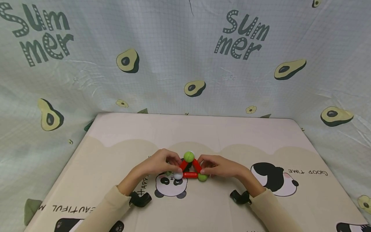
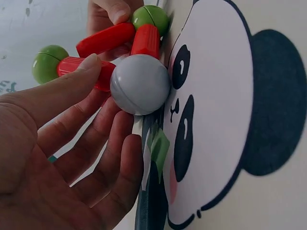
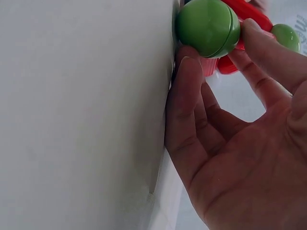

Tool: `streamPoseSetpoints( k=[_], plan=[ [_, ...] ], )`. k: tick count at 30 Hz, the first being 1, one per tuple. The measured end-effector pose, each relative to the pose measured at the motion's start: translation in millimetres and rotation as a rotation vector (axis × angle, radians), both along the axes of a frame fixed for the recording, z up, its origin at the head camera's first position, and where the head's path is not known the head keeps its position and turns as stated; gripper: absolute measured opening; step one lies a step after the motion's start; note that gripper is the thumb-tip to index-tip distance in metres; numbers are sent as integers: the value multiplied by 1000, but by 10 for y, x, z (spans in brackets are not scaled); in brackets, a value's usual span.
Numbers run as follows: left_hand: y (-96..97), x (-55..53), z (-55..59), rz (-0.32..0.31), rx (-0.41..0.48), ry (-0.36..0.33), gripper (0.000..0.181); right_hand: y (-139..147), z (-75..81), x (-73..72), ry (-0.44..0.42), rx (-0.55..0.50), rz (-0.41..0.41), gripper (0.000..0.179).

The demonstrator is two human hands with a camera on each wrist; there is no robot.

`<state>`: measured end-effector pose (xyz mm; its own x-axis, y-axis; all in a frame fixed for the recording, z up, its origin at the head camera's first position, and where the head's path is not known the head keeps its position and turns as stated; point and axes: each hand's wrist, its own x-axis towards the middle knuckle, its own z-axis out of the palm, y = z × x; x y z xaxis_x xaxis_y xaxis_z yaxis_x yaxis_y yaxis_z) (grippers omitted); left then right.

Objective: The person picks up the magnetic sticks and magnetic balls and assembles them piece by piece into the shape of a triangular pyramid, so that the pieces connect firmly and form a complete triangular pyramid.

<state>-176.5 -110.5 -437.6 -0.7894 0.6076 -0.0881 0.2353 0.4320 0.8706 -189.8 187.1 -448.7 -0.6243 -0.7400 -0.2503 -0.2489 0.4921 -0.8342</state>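
Observation:
Red rods and balls form a triangle low over the panda print. Its top corner is a green ball [image 1: 189, 157], its left corner a grey-white ball [image 2: 140, 85], its right corner another green ball [image 3: 208, 28]. A red rod [image 1: 190, 175] runs along the near side between the two lower balls. My left hand [image 1: 162, 162] pinches the left slanting rod [image 2: 72, 67] beside the grey-white ball, its other fingers spread below. On the other side my right hand [image 1: 221, 166] pinches the right slanting rod [image 1: 197, 165], with fingertips against the right green ball.
The mat [image 1: 203, 206] under the hands is pale, printed with pandas, a dog [image 1: 273, 178] and lettering. Behind it hangs a curtain [image 1: 174, 38] with avocados. A black wrist camera [image 1: 140, 199] sits on the left wrist, another camera [image 1: 240, 197] on the right.

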Motion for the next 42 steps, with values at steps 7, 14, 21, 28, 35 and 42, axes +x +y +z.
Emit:
streamPoseSetpoints(
  k=[7,14,21,28,35,42],
  plan=[
    [9,6,-28,7,-5,10,15,-4,17,7,12,2,8,16],
    [47,35,-10,18,-53,55,14,5,9,5,25,-3,14,18],
    [57,40,-10,18,-72,74,14,20,14,-1,30,-6,32,18],
    [31,24,-28,-5,-64,42,15,23,-1,-7,13,-16,31,20],
    [9,16,-41,-41,-56,-13,14,59,-23,-6,-15,-56,30,29],
    [14,11,-48,-36,-64,-22,13,57,-38,-9,-16,-54,29,28]
  ],
)
